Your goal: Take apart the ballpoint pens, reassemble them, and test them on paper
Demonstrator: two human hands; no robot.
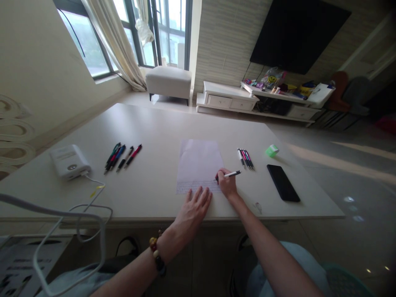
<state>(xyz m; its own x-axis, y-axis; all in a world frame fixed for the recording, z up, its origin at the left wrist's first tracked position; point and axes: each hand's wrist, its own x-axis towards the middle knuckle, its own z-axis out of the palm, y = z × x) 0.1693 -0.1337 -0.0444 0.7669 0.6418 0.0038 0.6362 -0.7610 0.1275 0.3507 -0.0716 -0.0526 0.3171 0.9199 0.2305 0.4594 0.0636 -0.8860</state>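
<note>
A white sheet of paper (pixel 200 159) lies on the table, with lines of small writing across its near part. My right hand (pixel 226 183) is closed around a white and black pen (pixel 232 174), its tip down at the right side of the written lines. Flat over the paper's near edge rests my left hand (pixel 194 206), fingers spread, holding nothing; a beaded bracelet (pixel 156 256) circles that wrist. Several pens (pixel 246 159) lie side by side to the right of the sheet, and several more (pixel 114 158) lie to its left.
A black phone (pixel 283 182) and a small green item (pixel 272 151) are on the table's right side. At the left sits a white box-shaped device (pixel 69 161) with a cable (pixel 93 202) running off the near edge. Beyond the table stand a white stool (pixel 168 80) and a low cabinet (pixel 225 97).
</note>
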